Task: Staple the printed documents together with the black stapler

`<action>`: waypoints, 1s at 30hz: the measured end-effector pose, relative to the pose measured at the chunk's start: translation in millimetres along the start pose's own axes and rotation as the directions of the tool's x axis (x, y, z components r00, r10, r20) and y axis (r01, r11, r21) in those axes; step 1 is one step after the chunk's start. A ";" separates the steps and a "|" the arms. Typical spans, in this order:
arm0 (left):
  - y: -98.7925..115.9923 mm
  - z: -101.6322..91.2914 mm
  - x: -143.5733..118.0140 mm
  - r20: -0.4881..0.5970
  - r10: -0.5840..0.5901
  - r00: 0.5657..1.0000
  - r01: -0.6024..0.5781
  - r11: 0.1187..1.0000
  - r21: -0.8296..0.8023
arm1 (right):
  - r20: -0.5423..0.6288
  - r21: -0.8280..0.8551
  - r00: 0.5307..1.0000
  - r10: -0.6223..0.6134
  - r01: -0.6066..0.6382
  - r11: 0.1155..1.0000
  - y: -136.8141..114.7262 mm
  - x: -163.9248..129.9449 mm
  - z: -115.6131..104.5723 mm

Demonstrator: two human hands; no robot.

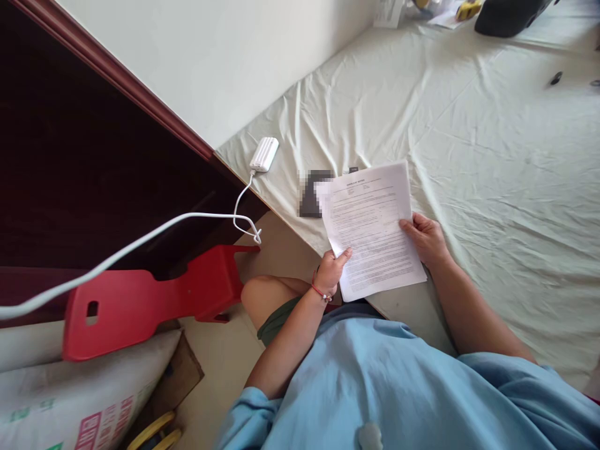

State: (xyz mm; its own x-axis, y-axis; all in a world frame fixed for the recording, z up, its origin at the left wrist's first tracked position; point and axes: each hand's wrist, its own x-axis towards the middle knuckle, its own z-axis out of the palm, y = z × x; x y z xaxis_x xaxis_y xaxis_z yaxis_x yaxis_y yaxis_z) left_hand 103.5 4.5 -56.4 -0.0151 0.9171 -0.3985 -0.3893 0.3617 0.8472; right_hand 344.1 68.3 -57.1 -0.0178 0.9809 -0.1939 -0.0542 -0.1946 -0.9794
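Note:
A stack of printed white paper sheets is held over the near edge of a bed covered in a pale sheet. My left hand, with a red cord at the wrist, pinches the lower left corner of the sheets. My right hand grips their right edge, thumb on top. Just beyond the paper's top left corner a dark flat object lies on the sheet, partly blurred.
A white power bank lies at the bed's corner, its white cable running left. A red plastic stool stands at the left above a printed sack. Dark wooden furniture fills the left. Small items lie at the bed's far end.

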 end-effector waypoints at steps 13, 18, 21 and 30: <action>2.8 -0.4 5.2 0.000 -0.097 0.995 0.096 0.984 -0.148 | 0.003 0.032 0.999 0.036 -0.036 0.999 4.0 2.1 -1.8; 3.0 1.9 4.3 0.010 -0.059 0.998 0.060 0.987 -0.148 | -0.010 0.080 1.000 0.026 -0.025 0.996 2.9 1.2 -3.3; 6.4 -2.4 0.3 0.050 -0.084 0.995 0.091 0.983 -0.157 | -0.012 0.080 0.999 0.047 -0.046 0.996 -0.9 -1.1 -4.3; 7.5 -12.3 -4.2 0.048 -0.127 0.991 0.132 0.982 -0.132 | -0.098 0.023 0.993 -0.059 0.062 0.998 6.9 2.4 -7.7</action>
State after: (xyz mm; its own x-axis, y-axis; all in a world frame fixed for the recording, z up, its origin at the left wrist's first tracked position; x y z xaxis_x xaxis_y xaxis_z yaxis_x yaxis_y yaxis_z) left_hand 89.3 1.3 -52.6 0.0786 0.8707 -0.4855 -0.5059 0.4545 0.7331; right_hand 351.4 69.4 -64.8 0.0836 0.9866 -0.1402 -0.0784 -0.1337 -0.9879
